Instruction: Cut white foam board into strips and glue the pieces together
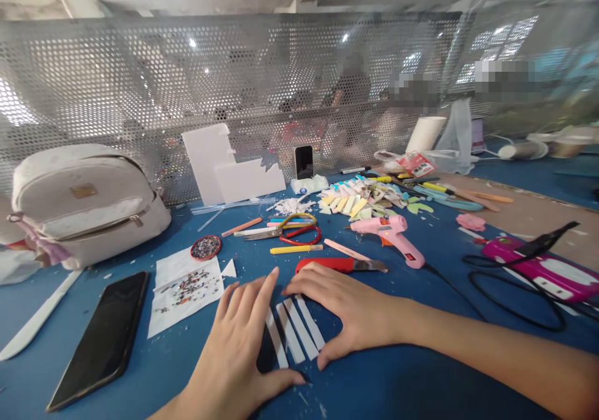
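Note:
Several narrow white strips [299,332] lie side by side on the blue tabletop, between my two hands. My left hand [241,339] rests at their left edge with fingers stretched forward and the thumb pointing right below them. On the other side, my right hand [350,301] curves around the strips' right edge, thumb apart from the fingers. Neither hand has anything in its grasp. Just beyond my right fingers is a red utility knife [327,264], partly covered by them. A small white triangular scrap [229,269] sits past my left fingertips.
Ahead lie scissors [264,234], markers [296,249] and a pink glue gun [393,233]. Left are a black phone [100,339], paper with colourful bits [161,317] and a white backpack [88,201]. A magenta device [538,270] with a black cable is right; perforated panels [262,64] stand behind.

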A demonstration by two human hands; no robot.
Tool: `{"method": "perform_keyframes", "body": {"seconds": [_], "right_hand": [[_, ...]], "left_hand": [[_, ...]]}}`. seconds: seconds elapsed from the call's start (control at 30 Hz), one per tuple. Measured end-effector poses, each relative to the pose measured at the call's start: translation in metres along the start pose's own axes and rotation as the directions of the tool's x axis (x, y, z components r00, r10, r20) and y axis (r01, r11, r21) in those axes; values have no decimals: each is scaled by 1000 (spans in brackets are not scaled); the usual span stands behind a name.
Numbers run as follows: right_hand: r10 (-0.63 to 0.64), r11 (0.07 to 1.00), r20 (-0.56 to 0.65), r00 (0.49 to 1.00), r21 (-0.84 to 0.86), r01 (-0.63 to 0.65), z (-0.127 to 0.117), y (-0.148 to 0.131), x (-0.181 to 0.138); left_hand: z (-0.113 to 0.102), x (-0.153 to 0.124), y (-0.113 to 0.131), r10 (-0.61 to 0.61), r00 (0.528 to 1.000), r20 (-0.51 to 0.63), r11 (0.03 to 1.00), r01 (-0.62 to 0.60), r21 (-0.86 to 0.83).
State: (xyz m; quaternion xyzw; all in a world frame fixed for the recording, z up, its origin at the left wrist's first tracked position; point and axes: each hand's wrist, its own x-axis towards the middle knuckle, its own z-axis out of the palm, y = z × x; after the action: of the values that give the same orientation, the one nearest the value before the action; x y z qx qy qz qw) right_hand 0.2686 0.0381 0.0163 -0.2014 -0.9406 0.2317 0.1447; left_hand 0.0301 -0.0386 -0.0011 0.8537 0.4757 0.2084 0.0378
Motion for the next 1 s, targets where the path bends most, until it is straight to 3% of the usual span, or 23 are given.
{"method": "perform_keyframes", "body": {"seconds": [0.1,0.2,0.33,0.43,0.53,0.7,0.9,1.0], "right_hand": [[17,1000,-26,1000,14,-17,-5,-2,0],[44,998,-74,996,50,-40,-9,-4,1],[49,995,-90,995,94,-40,-9,-5,1],[46,994,-85,995,107,-36,-7,-6,0],[41,994,-86,995,108,-32,-7,-6,0],[29,995,-92,995,95,-20,-6,-2,0],[-13,1000,-103,995,21,15,-5,-9,5],[-39,999,-67,997,-27,37,-3,-23,21]], "left_hand": [[-17,2,-15,-69,997,-40,998,69,-1],[-32,11,-45,-115,986,-120,993,118,11],[-34,25,-92,-55,998,-13,998,55,25],[-27,29,-111,-86,996,-10,996,86,26],[-23,29,-112,-89,995,-39,996,90,29],[-34,28,-93,-72,992,-107,995,78,57],[-57,6,-73,247,955,-162,936,-192,294],[-64,-14,-68,239,952,-192,941,-178,287]]}}
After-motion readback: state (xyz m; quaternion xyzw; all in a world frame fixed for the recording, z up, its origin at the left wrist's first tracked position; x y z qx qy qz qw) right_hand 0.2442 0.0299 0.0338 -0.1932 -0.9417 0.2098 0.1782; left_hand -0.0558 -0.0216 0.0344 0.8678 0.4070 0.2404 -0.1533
